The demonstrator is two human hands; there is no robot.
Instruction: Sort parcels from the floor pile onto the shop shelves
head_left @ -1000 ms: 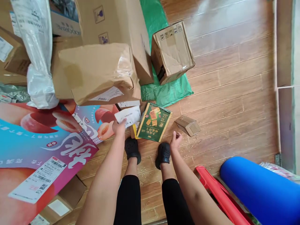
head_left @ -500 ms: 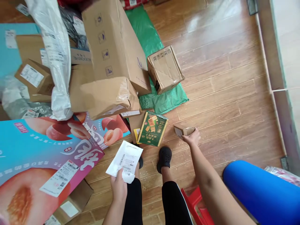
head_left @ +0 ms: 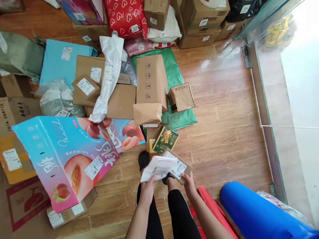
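Note:
My left hand [head_left: 149, 186] is closed on the lower edge of a white mailing envelope [head_left: 158, 167], which is a little smeared by motion. In my right hand [head_left: 188, 182] is a small flat cardboard box [head_left: 186, 167], its white shipping label [head_left: 177, 168] facing up. The envelope's right end overlaps the box's left side, in front of my knees. Just beyond them lies a green printed biscuit packet [head_left: 166, 139], partly on a brown box at the edge of the parcel pile.
A large peach-printed box [head_left: 72, 156] lies to the left. Brown cartons [head_left: 151, 79], a white tube-shaped parcel [head_left: 108, 76] and a green bag [head_left: 178, 119] are piled ahead. A red stool [head_left: 214, 209] and blue cylinder [head_left: 259, 209] stand right, near a glass door [head_left: 261, 83].
My right hand has brought the small box from the right, off the floor, in towards the envelope. My left hand has moved right with the envelope. The view now takes in more of the room.

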